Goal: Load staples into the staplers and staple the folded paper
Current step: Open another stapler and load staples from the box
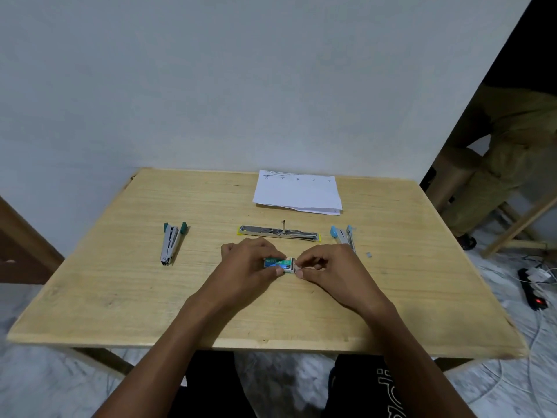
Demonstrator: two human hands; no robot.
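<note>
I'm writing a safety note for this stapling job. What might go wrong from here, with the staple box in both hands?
1. The left hand grips the small staple box while the right hand pinches its end; a sudden pull might spill staples across the table.
2. The opened yellow stapler lies just beyond the hands, so a hand may knock it.
3. A small loose piece beside the blue stapler could be brushed off unnoticed.

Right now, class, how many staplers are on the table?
3. A green stapler lies at the left, a yellow stapler lies opened flat in the middle, and a light blue stapler lies at the right, partly hidden by the right hand.
</note>
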